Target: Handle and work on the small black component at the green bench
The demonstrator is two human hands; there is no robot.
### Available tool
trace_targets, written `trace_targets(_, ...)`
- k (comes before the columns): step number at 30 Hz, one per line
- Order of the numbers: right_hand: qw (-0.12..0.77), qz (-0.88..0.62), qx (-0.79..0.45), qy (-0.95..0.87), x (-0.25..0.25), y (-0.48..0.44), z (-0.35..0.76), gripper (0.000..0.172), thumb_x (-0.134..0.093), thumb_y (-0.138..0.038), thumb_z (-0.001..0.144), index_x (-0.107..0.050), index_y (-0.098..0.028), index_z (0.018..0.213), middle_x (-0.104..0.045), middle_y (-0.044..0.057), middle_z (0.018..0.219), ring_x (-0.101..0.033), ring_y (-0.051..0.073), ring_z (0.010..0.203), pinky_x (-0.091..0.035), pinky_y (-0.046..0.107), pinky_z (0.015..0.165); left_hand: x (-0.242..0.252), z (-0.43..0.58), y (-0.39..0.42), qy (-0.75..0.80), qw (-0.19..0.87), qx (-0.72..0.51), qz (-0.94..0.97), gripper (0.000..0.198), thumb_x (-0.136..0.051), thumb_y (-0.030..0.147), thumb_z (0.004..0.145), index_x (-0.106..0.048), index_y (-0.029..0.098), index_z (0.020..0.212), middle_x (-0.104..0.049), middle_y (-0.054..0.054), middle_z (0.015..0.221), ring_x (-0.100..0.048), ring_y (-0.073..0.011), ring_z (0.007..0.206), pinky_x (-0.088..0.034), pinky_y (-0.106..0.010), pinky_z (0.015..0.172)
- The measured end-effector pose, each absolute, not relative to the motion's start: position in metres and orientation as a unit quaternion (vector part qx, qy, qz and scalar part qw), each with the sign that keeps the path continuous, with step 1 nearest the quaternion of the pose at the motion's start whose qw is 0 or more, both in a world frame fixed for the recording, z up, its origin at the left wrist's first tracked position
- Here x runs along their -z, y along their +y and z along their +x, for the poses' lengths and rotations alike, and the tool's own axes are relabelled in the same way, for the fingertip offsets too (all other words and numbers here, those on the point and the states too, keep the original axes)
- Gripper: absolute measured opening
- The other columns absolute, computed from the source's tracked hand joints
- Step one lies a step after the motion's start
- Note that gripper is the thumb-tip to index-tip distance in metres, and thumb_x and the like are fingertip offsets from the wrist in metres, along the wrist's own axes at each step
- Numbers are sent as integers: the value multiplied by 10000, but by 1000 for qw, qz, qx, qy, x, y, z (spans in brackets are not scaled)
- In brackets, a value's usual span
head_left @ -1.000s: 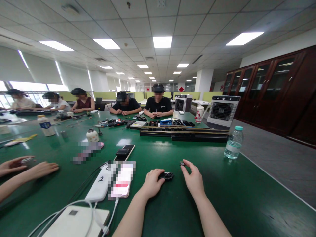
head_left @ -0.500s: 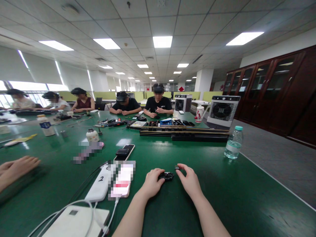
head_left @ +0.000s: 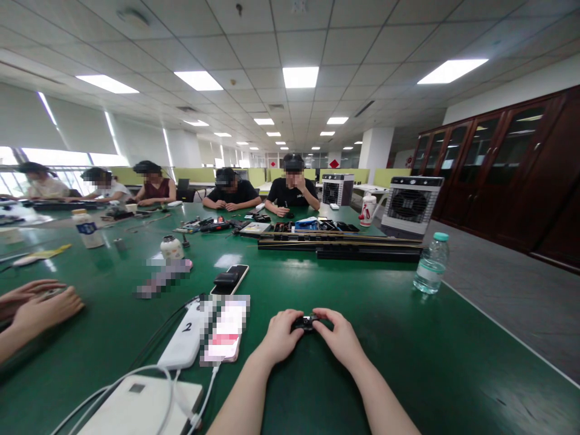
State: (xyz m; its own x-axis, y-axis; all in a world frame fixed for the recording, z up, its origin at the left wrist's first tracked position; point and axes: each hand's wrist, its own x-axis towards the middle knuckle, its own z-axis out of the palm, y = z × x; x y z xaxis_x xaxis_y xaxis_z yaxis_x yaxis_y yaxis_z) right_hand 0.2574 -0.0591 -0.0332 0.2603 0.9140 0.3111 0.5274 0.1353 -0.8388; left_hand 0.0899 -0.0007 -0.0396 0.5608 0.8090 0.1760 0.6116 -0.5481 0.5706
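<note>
Between the left grip (head_left: pixel 281 333) and the right grip (head_left: pixel 339 338), a small black part (head_left: pixel 308 322) is held low at the surface (head_left: pixel 408 338); whether it is rested there cannot be told. Its left end is pinched by the left grip, and its right end is met by the right grip, narrow, with thumb and forefinger brought close about it. Whether a separate piece is also pinched at the right is too small to tell.

For good handling, the left grip would best be used as a steady clamp, with fine adjustment left to the right. Force should be applied gently and squarely, since a part this small could be twisted if pushed off-centre. Fingertips are better placed at the ends, so that its top can be seen and any misalignment noticed.

Left of the grips, a white cable (head_left: pixel 215 370) is run down from the near phone (head_left: pixel 226 332); it should not be snagged by the left arm. Beyond the grips, black bars (head_left: pixel 362 255) are laid, well apart.
</note>
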Motion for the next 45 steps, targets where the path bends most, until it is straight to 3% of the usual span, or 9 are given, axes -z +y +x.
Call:
trace_targets(21, 409, -633, -139, -643, 43, -55, 254, 204, -637, -226, 667, -714, -258, 853, -715, 34, 982, -608, 248, 1002, -415, 420, 959, 37, 91, -2, 421, 229, -209, 853, 395, -531, 245, 786, -575, 242, 1179, -602, -37, 1196, -514, -216, 1113, -366, -338, 973)
trace_targets(27, 398, -643, -154, -636, 44, -55, 254, 236, -634, -228, 666, -710, -266, 886, -709, 33, 1021, -608, 248, 1023, -410, 422, 966, 38, 91, -2, 417, 227, -212, 854, 398, -527, 223, 789, -570, 236, 1184, -598, -36, 1202, -513, -212, 1115, -362, -333, 979)
trace_targets(33, 425, -650, -174, -605, 45, -56, 258, 376, -640, -213, 651, -672, -221, 1026, -692, 62, 1082, -605, 244, 1041, -425, 408, 970, 41, 91, -1, 415, 228, -214, 855, 393, -533, 216, 793, -570, 219, 1184, -597, -44, 1204, -509, -211, 1127, -357, -329, 989)
trace_targets(45, 413, -656, -188, -603, 44, -56, 260, 323, -616, -220, 688, -674, -200, 1006, -698, 70, 1051, -614, 232, 1021, -439, 383, 958, 43, 90, 0, 418, 233, -218, 850, 411, -527, 230, 793, -556, 202, 1202, -588, -53, 1219, -496, -213, 1147, -346, -330, 1002)
